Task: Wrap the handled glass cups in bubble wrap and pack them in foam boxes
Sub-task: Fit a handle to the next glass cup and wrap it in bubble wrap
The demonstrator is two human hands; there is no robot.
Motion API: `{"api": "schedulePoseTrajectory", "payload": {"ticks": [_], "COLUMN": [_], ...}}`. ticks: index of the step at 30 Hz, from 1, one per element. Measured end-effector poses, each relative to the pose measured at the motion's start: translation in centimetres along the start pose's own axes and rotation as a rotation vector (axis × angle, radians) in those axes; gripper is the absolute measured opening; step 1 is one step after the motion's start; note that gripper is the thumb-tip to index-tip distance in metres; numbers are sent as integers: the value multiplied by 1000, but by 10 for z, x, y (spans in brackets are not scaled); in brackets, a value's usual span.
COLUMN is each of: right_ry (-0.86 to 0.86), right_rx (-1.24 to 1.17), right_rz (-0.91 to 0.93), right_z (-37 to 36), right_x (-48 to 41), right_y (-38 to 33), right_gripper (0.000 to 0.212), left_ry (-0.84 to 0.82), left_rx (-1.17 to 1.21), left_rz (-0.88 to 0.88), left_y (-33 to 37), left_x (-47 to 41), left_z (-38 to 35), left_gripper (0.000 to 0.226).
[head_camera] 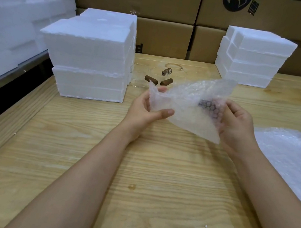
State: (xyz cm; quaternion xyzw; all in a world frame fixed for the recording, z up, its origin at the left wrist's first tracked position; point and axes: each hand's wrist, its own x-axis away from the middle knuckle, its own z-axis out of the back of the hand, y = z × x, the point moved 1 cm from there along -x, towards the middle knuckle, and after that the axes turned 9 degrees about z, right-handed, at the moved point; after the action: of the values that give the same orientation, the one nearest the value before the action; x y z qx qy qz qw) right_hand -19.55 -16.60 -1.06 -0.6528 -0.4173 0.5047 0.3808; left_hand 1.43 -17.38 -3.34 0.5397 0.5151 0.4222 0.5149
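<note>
Head view: left hand (147, 107) pinching the bubble wrap (188, 100) by its loose edge; right hand (238, 127) gripping the half-covered cup (208, 108) through the wrap, above the surface (137, 170); likely best pulling the flap taut, then rolling snugly; foam boxes (90, 56) standing behind, left.

Bright, even indoor light, soft and slightly cool. The white foam (89, 46) glares, its surface detail washed out. Shadows on the desk (155, 183) are faint; a dark gap sits at far left. Wide-angle bending curves the desk edges and cartons (163, 37). Whole view slightly soft, not crisp.
</note>
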Motion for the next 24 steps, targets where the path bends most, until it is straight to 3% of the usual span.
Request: {"api": "schedulePoseTrajectory", "payload": {"ticks": [3, 5, 11, 15, 17, 19, 21, 24], "right_ry": [20, 24, 28, -63, -101, -165, -287, -380], "right_rx": [-76, -131, -197, -139, -76, -61, -82, 120], "right_rz": [-63, -112, -246, -199, -126, -52, -11, 71], "right_z": [-7, -12, -31, -44, -51, -54, -52, -50], "right_x": [2, 2, 8, 19, 24, 28, 30, 33], "right_y": [1, 2, 9, 12, 12, 9, 6, 4], "right_gripper": [11, 10, 20, 15, 13, 21, 43, 65], "left_ry": [22, 16, -62, -62, -31, -10, -2, -1], "left_rx": [5, 15, 202, 308, 352, 382, 412, 460], "left_rz": [-17, -3, 89, 65, 63, 56, 34, 32], "left_y": [1, 1, 5, 7, 8, 10, 12, 15], "left_x": [2, 2, 4, 4, 4, 5, 6, 9], "left_z": [-2, -3, -11, -16, -16, -13, -11, -12], "left_gripper": [55, 56, 99, 72, 73, 70, 85, 108]}}
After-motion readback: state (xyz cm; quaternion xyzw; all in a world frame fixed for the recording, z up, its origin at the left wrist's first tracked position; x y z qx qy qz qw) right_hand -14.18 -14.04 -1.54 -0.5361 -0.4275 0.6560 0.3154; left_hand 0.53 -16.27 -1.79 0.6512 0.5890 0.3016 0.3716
